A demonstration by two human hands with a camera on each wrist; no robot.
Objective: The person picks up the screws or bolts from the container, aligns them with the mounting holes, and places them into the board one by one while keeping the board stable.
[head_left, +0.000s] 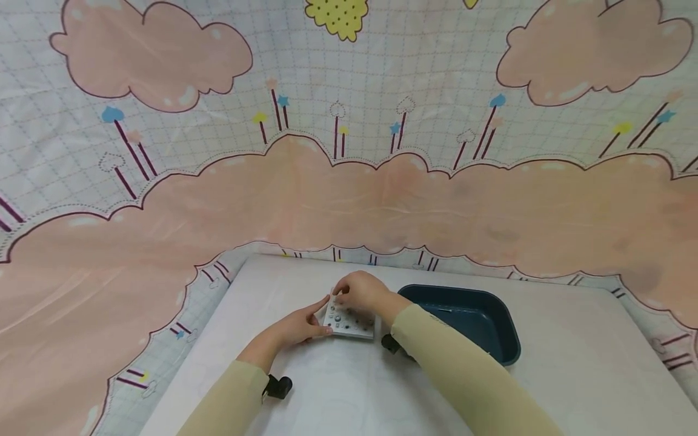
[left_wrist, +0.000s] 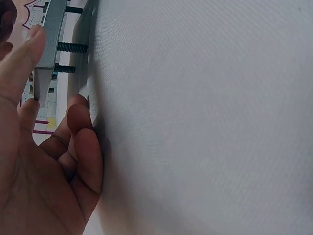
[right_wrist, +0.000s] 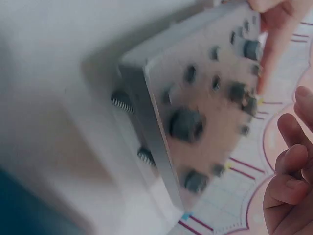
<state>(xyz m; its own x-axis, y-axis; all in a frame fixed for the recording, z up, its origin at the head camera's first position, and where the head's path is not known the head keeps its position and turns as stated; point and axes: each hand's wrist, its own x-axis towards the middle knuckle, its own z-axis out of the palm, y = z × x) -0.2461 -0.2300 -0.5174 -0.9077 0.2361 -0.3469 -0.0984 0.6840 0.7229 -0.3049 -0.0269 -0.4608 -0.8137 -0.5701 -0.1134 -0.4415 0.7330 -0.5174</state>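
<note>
A flat grey metal block (head_left: 352,325) is studded with bolts of several sizes, and threaded shanks (left_wrist: 72,47) stick out beneath it. My left hand (head_left: 297,326) grips the block's left end by its edges, its thumb and a fingertip on opposite sides; the other fingers curl below. Over the block's far left part is my right hand (head_left: 364,295), fingers bent down toward the bolt heads (right_wrist: 187,125). In the right wrist view the right hand's curled fingers (right_wrist: 292,159) show beside the block; I cannot tell whether its fingertips hold anything.
A dark blue-green tray (head_left: 504,324) stands right of the block, partly behind the right forearm. Both rest on a white-covered table (head_left: 327,387). A patterned cloth (head_left: 382,206) hangs behind and along the sides. Dark wrist cameras (head_left: 279,387) sit under the sleeves.
</note>
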